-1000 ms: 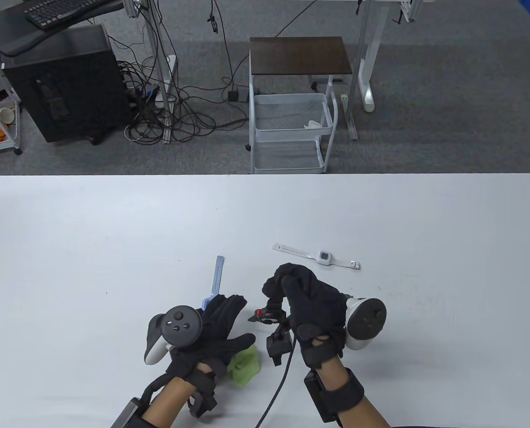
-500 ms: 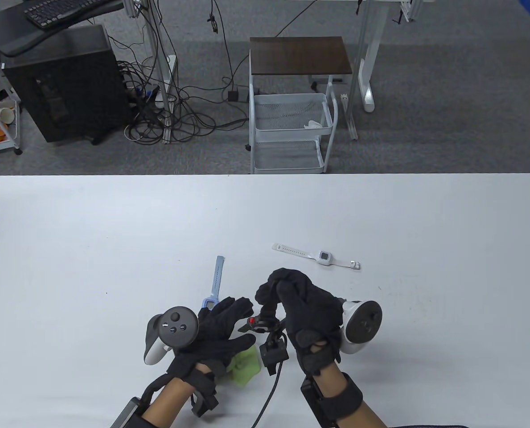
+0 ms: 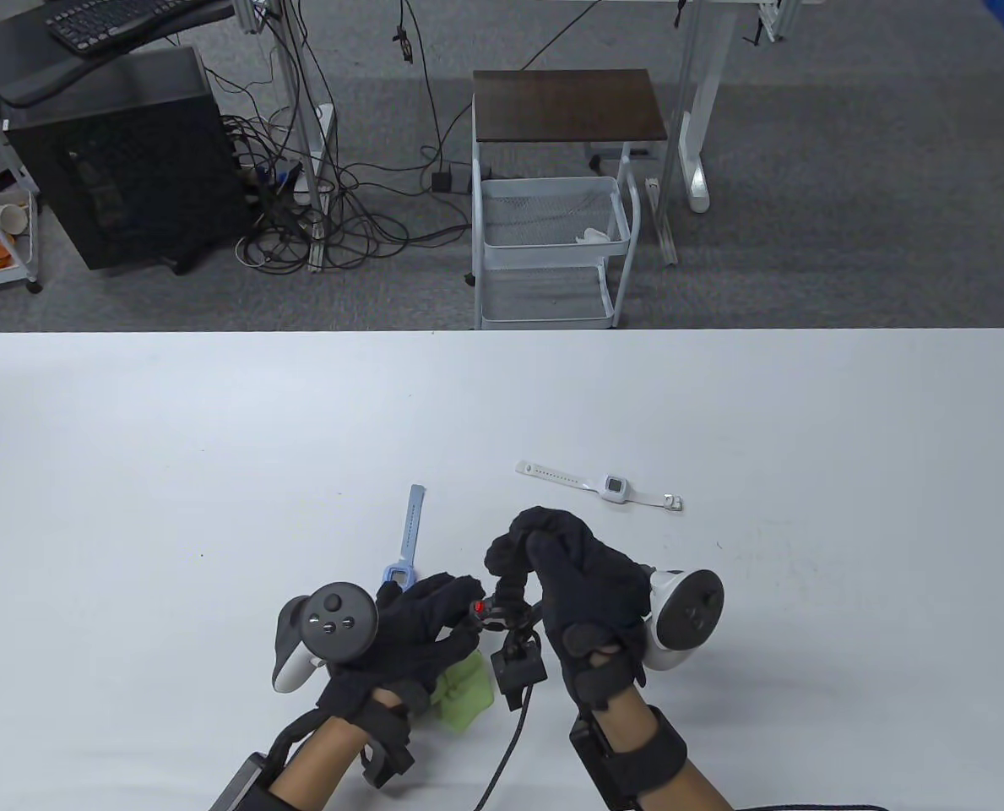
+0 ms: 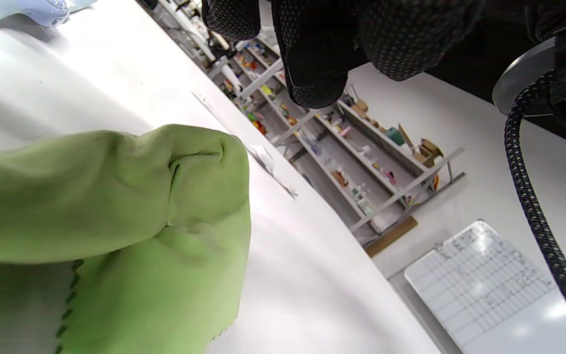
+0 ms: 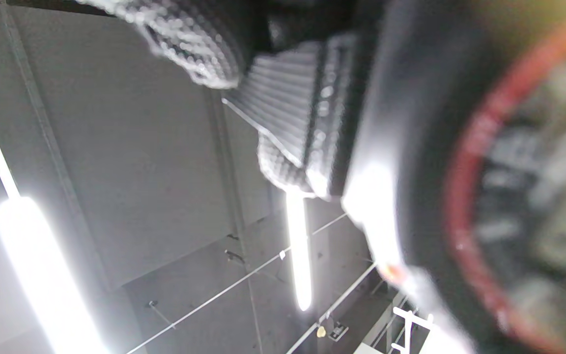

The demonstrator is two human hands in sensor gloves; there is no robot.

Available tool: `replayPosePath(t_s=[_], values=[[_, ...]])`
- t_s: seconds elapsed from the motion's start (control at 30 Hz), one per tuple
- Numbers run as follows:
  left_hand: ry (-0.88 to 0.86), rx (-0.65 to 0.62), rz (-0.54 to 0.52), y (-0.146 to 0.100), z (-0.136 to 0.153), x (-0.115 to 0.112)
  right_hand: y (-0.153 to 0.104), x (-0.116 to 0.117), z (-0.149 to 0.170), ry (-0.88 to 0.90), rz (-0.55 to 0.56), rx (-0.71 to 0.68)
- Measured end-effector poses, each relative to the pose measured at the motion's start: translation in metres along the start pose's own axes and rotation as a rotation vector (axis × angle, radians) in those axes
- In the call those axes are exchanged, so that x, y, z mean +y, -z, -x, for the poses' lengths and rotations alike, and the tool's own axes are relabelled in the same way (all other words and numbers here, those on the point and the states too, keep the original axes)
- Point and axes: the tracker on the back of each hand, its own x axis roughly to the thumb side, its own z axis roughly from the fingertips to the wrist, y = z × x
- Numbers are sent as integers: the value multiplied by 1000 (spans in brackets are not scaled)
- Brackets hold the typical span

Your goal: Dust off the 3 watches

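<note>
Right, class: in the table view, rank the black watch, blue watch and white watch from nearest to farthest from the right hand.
1. Black watch: gripped in the right hand, at its left side.
2. White watch: on the table beyond the hand, slightly right.
3. Blue watch: to the left, by the left hand.

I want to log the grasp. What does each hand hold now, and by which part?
The right hand holds a black watch with a red-rimmed dial by its strap. The left hand has a green cloth under it; its grip is hidden.
</note>
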Motion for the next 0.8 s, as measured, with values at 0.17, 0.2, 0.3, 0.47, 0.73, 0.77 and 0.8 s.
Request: replayPosePath(t_s=[0.17, 0.2, 0.3, 0.47, 0.73, 0.77, 0.8], values=[[8, 1, -1, 0, 0, 0, 0, -1, 0, 0, 8, 2], [8, 0, -2, 0, -1, 0, 0, -2, 0, 1, 10, 3], [3, -3, -1, -1, -1, 1, 1, -4, 0, -9, 42, -13], [-19, -10, -3, -2, -1, 3, 2, -12, 0, -25, 91, -39], [-73, -38, -13, -5, -4, 9, 7, -32, 4, -47, 198, -58], [-76, -42, -14, -6, -4, 10, 7, -35, 5, -49, 209, -59], [-85, -47, -20, -7, -4, 11, 8, -38, 6, -52, 223, -58]])
